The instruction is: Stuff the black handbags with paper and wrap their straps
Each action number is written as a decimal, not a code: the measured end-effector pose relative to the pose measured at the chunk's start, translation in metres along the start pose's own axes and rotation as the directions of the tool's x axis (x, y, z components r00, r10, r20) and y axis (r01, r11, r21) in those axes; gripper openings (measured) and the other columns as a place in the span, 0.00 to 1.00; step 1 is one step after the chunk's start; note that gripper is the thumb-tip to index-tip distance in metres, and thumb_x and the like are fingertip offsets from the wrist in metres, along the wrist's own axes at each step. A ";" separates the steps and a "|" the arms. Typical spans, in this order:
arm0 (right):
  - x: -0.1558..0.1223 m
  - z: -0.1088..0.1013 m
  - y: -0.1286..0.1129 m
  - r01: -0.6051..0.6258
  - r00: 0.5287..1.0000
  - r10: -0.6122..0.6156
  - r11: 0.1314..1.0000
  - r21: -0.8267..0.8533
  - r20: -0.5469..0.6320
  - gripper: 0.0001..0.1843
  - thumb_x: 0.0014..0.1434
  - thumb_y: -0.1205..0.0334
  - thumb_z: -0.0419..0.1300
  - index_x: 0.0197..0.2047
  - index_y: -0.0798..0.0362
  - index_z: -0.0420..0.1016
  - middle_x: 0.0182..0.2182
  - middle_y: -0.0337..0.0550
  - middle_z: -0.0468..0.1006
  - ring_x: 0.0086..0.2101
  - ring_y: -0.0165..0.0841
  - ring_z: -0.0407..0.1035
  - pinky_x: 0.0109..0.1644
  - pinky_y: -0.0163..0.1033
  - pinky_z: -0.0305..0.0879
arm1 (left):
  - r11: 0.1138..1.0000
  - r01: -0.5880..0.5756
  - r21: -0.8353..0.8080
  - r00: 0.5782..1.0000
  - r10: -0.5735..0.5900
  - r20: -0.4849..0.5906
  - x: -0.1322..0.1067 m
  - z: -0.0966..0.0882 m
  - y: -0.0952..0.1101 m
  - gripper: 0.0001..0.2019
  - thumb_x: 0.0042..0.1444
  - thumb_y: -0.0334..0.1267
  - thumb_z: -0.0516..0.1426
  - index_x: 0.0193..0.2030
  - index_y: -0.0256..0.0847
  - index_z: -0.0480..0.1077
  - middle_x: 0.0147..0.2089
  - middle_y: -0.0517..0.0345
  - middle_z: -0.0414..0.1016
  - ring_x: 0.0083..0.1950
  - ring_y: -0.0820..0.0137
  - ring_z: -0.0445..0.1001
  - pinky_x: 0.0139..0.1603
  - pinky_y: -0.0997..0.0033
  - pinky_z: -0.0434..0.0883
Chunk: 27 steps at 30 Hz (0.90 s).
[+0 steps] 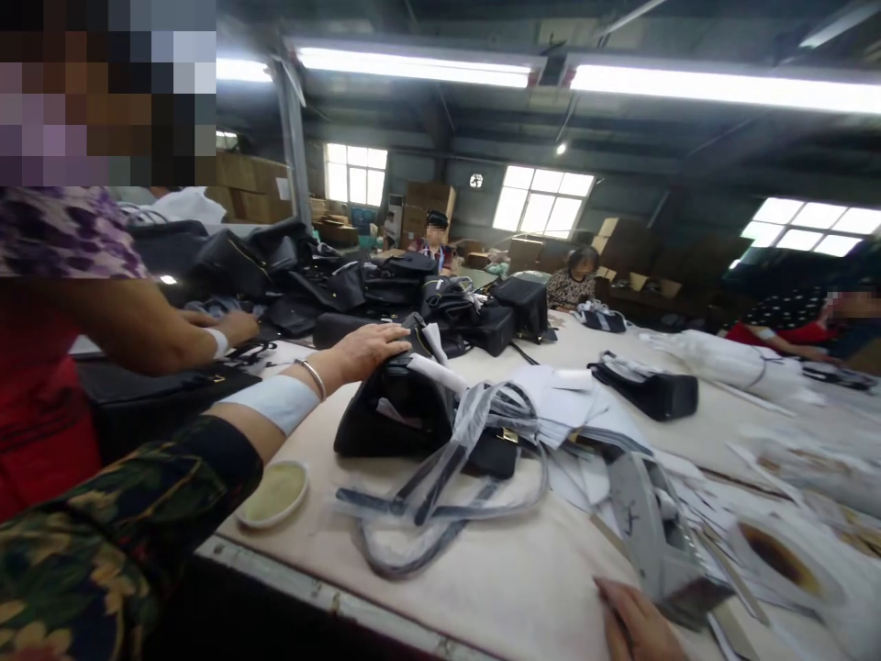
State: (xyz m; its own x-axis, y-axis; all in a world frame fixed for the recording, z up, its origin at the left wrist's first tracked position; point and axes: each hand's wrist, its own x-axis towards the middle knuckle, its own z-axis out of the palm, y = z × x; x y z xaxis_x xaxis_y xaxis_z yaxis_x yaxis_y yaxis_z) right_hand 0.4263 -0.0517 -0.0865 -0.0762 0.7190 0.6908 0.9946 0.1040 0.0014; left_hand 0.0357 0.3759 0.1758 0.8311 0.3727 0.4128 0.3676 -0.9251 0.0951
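Observation:
My left hand lies over the top edge of a black handbag, fingers stretched forward and touching it. The handbag stands on the table with its opening facing me. White wrapping and plastic-covered straps hang from it and loop onto the tabletop. At the bottom edge, my right hand is partly cut off, low over the table, fingers apart with nothing visible in them. Next to it is a grey metal tape dispenser. A round shallow dish with something yellowish sits below my left forearm.
Black bags are heaped across the back. Another black bag and white papers lie to the right, with a tape roll and clear plastic. A co-worker's arm reaches in at left; other people sit further back.

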 end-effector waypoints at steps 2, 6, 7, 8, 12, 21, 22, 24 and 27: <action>0.029 0.002 -0.037 0.007 0.999 -0.008 1.000 0.022 0.031 0.20 0.63 0.65 0.54 0.56 0.57 0.73 0.45 0.55 0.81 0.43 0.43 0.79 0.44 0.43 0.81 | 0.996 -0.052 -0.078 0.998 0.056 0.043 0.013 0.003 -0.013 0.16 0.55 0.27 0.58 0.48 0.46 0.78 0.59 0.47 0.76 0.65 0.59 0.69 0.70 0.56 0.58; 0.109 0.014 -0.114 0.048 0.984 -0.074 0.986 0.162 0.162 0.30 0.59 0.76 0.50 0.64 0.53 0.68 0.61 0.55 0.70 0.59 0.47 0.67 0.57 0.54 0.73 | 0.991 -0.096 -0.097 0.984 0.110 0.144 0.030 0.004 -0.027 0.12 0.55 0.27 0.57 0.43 0.44 0.78 0.53 0.48 0.80 0.63 0.60 0.70 0.69 0.57 0.61; 0.129 0.019 -0.128 0.060 0.979 -0.101 0.972 0.225 0.178 0.31 0.58 0.79 0.49 0.62 0.51 0.69 0.63 0.53 0.68 0.62 0.48 0.63 0.59 0.56 0.71 | 0.991 -0.101 -0.093 0.981 0.114 0.156 0.031 0.004 -0.028 0.12 0.55 0.27 0.57 0.42 0.44 0.78 0.52 0.48 0.80 0.62 0.60 0.71 0.69 0.56 0.61; 0.146 0.025 -0.138 0.066 0.975 -0.125 0.953 0.297 0.185 0.30 0.58 0.79 0.50 0.61 0.50 0.70 0.63 0.52 0.67 0.63 0.48 0.61 0.61 0.57 0.69 | 0.991 -0.099 -0.085 0.980 0.112 0.162 0.032 0.004 -0.028 0.12 0.55 0.27 0.57 0.41 0.43 0.78 0.51 0.48 0.80 0.62 0.60 0.71 0.68 0.55 0.62; 0.190 0.051 -0.154 -0.260 0.965 0.195 0.808 0.528 0.177 0.26 0.63 0.70 0.53 0.64 0.54 0.65 0.59 0.57 0.70 0.59 0.47 0.65 0.60 0.56 0.68 | 0.992 -0.120 0.027 0.979 0.113 0.172 0.022 0.011 -0.029 0.13 0.57 0.27 0.54 0.43 0.41 0.77 0.52 0.47 0.80 0.62 0.59 0.71 0.68 0.54 0.64; 0.248 0.102 -0.178 -0.612 0.461 0.470 -0.446 0.653 0.753 0.27 0.44 0.51 0.73 0.45 0.54 0.74 0.36 0.43 0.81 0.37 0.38 0.75 0.41 0.39 0.71 | 0.947 -0.233 0.220 0.971 0.239 -0.001 -0.019 0.040 -0.049 0.13 0.63 0.30 0.51 0.47 0.40 0.76 0.53 0.49 0.79 0.66 0.56 0.67 0.63 0.54 0.72; 0.253 0.105 -0.182 -0.601 0.426 0.490 -0.476 0.643 0.761 0.26 0.41 0.53 0.75 0.43 0.53 0.75 0.33 0.41 0.81 0.35 0.37 0.74 0.39 0.38 0.70 | 0.945 -0.230 0.232 0.970 0.241 -0.020 -0.022 0.043 -0.049 0.13 0.63 0.30 0.51 0.47 0.40 0.76 0.53 0.49 0.79 0.66 0.56 0.67 0.63 0.54 0.71; 0.259 0.104 -0.186 -0.569 0.385 0.525 -0.513 0.643 0.759 0.25 0.38 0.57 0.75 0.41 0.52 0.75 0.31 0.37 0.80 0.32 0.35 0.74 0.37 0.37 0.70 | 0.947 -0.213 0.242 0.971 0.233 -0.058 -0.028 0.048 -0.049 0.13 0.63 0.29 0.51 0.46 0.40 0.76 0.53 0.49 0.79 0.66 0.57 0.67 0.64 0.54 0.71; 0.255 0.082 -0.176 -0.537 0.324 0.494 -0.606 0.587 0.807 0.20 0.40 0.59 0.73 0.37 0.52 0.75 0.26 0.37 0.79 0.28 0.34 0.72 0.33 0.37 0.70 | 0.954 -0.179 0.240 0.972 0.210 -0.106 -0.038 0.053 -0.048 0.13 0.63 0.28 0.51 0.46 0.40 0.76 0.53 0.48 0.79 0.67 0.56 0.67 0.63 0.53 0.72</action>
State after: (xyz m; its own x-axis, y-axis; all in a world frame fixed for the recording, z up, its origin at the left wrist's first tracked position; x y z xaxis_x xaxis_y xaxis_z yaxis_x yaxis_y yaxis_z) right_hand 0.2257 0.1701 0.0301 0.4094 0.8387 -0.3592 -0.6035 -0.0463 -0.7960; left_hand 0.0087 0.4105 0.1077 0.8405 0.1607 0.5174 0.3017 -0.9320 -0.2007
